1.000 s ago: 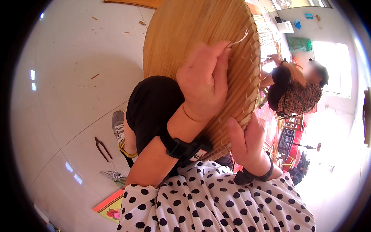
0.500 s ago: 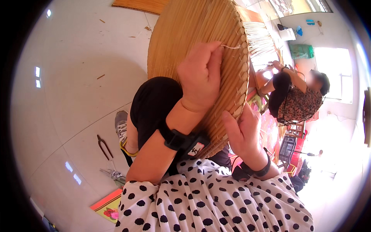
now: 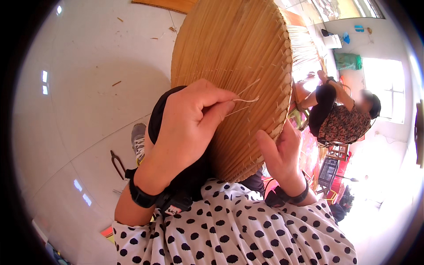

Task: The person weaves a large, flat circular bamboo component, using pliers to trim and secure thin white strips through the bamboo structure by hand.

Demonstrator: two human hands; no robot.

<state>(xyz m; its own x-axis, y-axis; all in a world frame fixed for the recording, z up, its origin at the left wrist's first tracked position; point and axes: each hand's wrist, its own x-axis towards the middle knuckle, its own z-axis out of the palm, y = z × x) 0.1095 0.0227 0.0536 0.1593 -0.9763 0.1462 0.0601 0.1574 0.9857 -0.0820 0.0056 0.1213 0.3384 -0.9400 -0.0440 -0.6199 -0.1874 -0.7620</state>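
Observation:
A large rounded panel [image 3: 234,48] of tan, dried-leaf or straw strips stands across my lap. Stitches run along its thick, bound right edge. My left hand [image 3: 187,121] is over the panel's left side, thumb and forefinger pinched on a pale thread [image 3: 248,100] whose loose end sticks out to the right. Two thin light lines lie near those fingertips, above and below the thread. My right hand [image 3: 282,152] grips the lower part of the bound edge, thumb on the near face and fingers around the far side, where they are mostly hidden.
To the right, another person [image 3: 344,110] sits working with strips. Long loose strips [image 3: 304,46] lie beyond my panel. On the tiled floor at left are dark metal tongs or shears [image 3: 117,163] and small scraps [image 3: 116,83]. A black crate [image 3: 328,171] stands at right.
My left hand has drawn away from the bound edge, left and downward, with the thread. The panel has shifted slightly right; my right hand keeps its grip on the edge.

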